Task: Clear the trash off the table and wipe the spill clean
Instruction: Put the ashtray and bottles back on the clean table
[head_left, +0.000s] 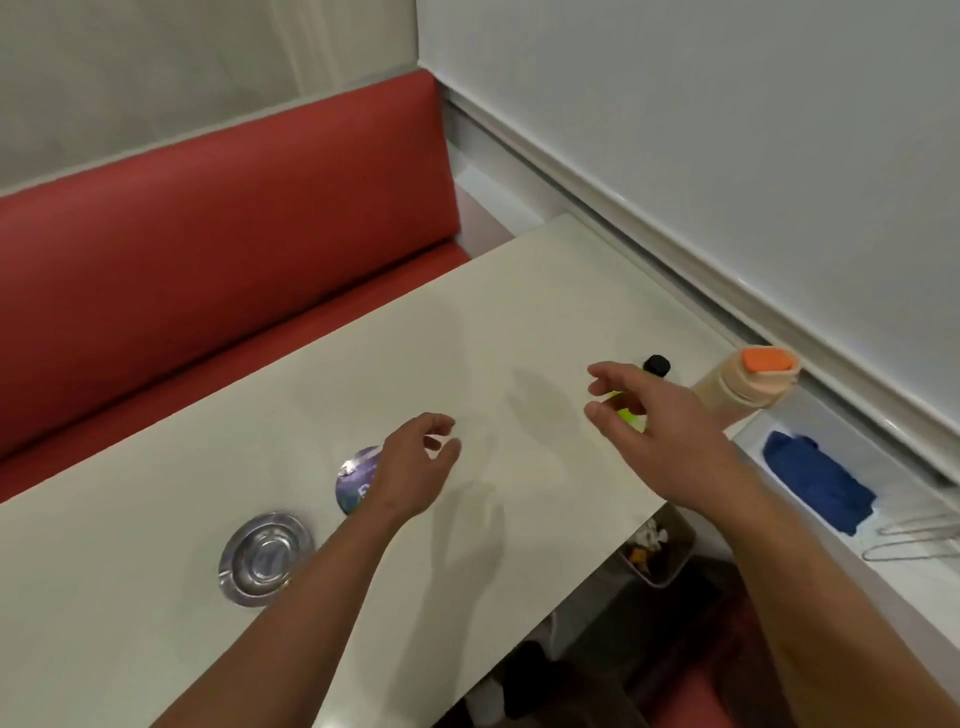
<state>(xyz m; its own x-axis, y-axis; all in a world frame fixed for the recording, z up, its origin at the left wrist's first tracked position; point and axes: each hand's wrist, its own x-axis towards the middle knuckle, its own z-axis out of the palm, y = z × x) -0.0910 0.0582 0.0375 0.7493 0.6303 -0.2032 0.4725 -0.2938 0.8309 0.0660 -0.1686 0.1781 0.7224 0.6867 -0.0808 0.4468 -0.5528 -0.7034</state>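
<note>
The table (363, 364), a pale cream top, runs from the lower left of the frame up toward the right, and both hands hover above it holding nothing. The right hand (660, 431) sits right of centre with fingers spread and loosely bent, above a yellow-green item with a black cap (655, 365) that it partly hides. The left hand (415, 467) is at centre, fingers loosely curled, covering part of a round foil lid (356, 478). Lower left lies a metal ashtray (266, 558). A beige bottle with an orange cap (748, 384) stands at the table's right edge. A blue cloth (818, 480) rests on the white ledge (883, 582) at right, beside wire hangers (919, 538). A bin (660, 551) shows below the table edge; a red bench (234, 249) fills the upper left.
</note>
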